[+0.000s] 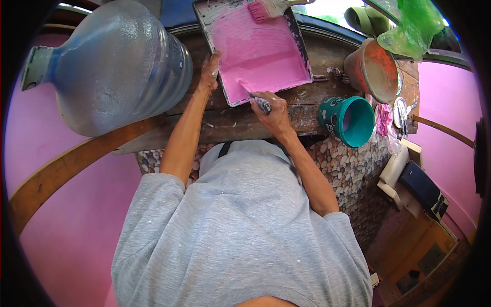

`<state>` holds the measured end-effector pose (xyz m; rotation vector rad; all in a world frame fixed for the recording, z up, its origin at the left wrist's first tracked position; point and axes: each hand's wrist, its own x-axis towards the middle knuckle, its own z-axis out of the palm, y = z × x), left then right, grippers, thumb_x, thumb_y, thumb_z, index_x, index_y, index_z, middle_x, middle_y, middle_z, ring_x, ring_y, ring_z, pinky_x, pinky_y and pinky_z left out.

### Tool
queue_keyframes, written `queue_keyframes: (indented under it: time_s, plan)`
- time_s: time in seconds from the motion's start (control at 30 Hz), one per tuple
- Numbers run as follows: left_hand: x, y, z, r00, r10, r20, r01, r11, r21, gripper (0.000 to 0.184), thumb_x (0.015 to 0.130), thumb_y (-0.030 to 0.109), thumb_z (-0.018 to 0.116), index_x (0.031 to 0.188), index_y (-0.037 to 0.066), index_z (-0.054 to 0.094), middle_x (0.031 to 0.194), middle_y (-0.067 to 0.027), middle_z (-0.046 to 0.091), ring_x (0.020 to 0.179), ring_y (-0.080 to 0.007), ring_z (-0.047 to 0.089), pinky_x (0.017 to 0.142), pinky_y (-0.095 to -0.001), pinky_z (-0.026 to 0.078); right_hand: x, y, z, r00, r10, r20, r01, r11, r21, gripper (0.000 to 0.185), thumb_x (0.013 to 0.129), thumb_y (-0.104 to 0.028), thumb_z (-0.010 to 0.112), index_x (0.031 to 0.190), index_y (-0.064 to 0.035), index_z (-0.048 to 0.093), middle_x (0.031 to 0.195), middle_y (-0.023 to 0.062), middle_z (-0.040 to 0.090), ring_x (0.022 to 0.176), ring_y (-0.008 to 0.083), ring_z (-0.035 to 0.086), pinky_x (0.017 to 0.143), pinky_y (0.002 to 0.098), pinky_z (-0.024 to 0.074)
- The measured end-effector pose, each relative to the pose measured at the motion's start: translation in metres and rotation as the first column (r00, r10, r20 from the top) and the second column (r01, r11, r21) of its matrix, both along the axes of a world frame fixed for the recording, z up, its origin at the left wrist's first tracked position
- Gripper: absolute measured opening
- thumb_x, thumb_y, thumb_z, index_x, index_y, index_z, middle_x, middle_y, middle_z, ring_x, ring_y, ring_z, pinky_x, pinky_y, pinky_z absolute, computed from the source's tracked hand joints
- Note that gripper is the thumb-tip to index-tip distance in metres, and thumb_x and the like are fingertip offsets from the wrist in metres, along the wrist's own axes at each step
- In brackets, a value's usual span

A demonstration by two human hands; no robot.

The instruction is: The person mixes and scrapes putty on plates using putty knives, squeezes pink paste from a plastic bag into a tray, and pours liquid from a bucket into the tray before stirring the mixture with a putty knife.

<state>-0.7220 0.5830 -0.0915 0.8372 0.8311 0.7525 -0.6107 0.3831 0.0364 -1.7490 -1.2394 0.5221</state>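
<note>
A paint tray (299,43) full of pink paint lies on the wooden bench in front of me. My left hand (209,72) grips its left rim, fingers partly hidden by the edge. Closed around the dark, paint-flecked handle of a putty knife (263,105) is my right hand (274,113), at the tray's near edge. The knife's thin end reaches into the pink paint, so its full shape is hidden. A paintbrush (266,9) with pink bristles rests across the tray's far edge.
A large clear water bottle (117,66) lies on its side at left. Right of the tray are a teal bucket (353,122), an orange-stained bucket (373,69) and a green plastic bag (414,25). A curved wooden bar (76,163) runs along the left.
</note>
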Motion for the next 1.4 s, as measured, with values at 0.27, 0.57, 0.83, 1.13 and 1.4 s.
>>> queue_keyframes:
  time_s: [0.27,0.57,0.83,1.13,1.4]
  plan:
    - [-0.011,-0.007,0.011,0.944,-0.035,-0.327,0.221,0.803,0.553,0.085,0.082,0.07,0.033,0.129,0.0,0.045,0.121,-0.0194,0.052,0.113,-0.0339,0.049,0.098,-0.0401,0.036,-0.007,0.004,-0.003,0.997,0.081,-0.013,-0.08,0.995,0.052,0.019,0.078,-0.012,0.065,0.093,0.0007,0.064,0.081,0.0176,0.064,0.073,0.0325,0.063,0.067,0.0371,0.049]
    - [0.001,-0.002,0.008,0.996,0.014,-0.085,-0.018,0.999,-0.038,0.059,0.081,0.041,0.065,0.12,0.0,0.05,0.117,-0.0102,0.054,0.111,-0.0192,0.047,0.098,-0.0339,0.033,0.005,-0.001,-0.001,0.993,-0.108,-0.035,0.107,0.993,-0.042,0.022,0.079,-0.014,0.064,0.094,0.002,0.065,0.084,0.0193,0.065,0.075,0.0307,0.065,0.068,0.0362,0.0497]
    - [0.001,-0.003,0.011,0.994,0.031,-0.107,-0.034,0.999,-0.028,0.054,0.082,0.038,0.065,0.118,0.0,0.051,0.115,-0.0093,0.055,0.109,-0.0182,0.047,0.097,-0.0334,0.033,0.025,-0.014,-0.002,0.978,-0.206,0.032,0.207,0.978,-0.035,0.021,0.079,-0.013,0.065,0.092,0.0029,0.065,0.081,0.0181,0.065,0.071,0.0287,0.065,0.065,0.0346,0.0491]
    - [-0.001,-0.01,0.016,0.984,0.063,-0.168,-0.069,0.997,-0.034,0.057,0.081,0.04,0.065,0.121,0.001,0.051,0.119,-0.0085,0.053,0.111,-0.0191,0.047,0.098,-0.0342,0.033,0.038,-0.015,-0.008,0.96,-0.252,0.122,0.245,0.967,0.066,0.021,0.079,-0.014,0.065,0.092,0.003,0.065,0.078,0.0186,0.065,0.069,0.0282,0.065,0.064,0.0345,0.0487]
    - [-0.007,-0.009,0.004,0.994,0.032,-0.102,-0.039,0.997,-0.064,0.074,0.079,0.043,0.067,0.129,-0.005,0.041,0.131,-0.0135,0.045,0.124,-0.0223,0.037,0.106,-0.0362,0.024,0.052,-0.016,-0.001,0.948,-0.317,0.032,0.319,0.947,-0.042,0.022,0.08,-0.016,0.066,0.091,0.0025,0.066,0.07,0.0128,0.064,0.061,0.0183,0.06,0.059,0.0316,0.0471]
